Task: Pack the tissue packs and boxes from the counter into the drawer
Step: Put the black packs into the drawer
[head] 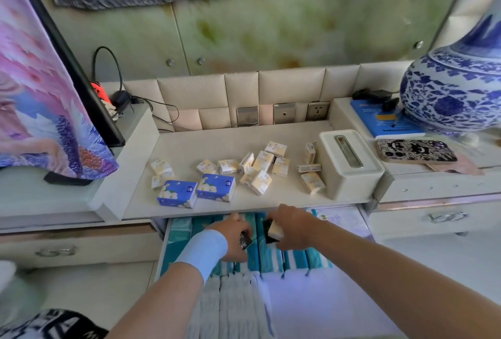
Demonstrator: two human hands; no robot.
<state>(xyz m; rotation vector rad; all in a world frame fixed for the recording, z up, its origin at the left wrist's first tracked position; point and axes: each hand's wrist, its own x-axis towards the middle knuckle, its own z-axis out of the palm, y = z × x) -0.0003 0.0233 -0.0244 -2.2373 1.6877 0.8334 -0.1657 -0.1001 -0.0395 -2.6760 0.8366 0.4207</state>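
Several small cream tissue packs [262, 161] lie scattered on the white counter [276, 200], with two blue flowered tissue packs [177, 193] near its front edge. Below the counter the drawer [339, 218] stands open, filled with teal and white packs. My left hand [233, 238], with a pale blue wristband, reaches into the drawer and grips a small dark pack [245, 241]. My right hand [291, 227] holds a cream pack with a dark side [274, 230] over the drawer's middle.
A white tissue box holder [349, 163] stands on the counter's right. A phone [416, 151], a blue book [385, 121] and a large blue-and-white vase [455, 89] sit on the right ledge. A cloth-draped screen [40, 81] and cables are at left. Shut drawers flank the open one.
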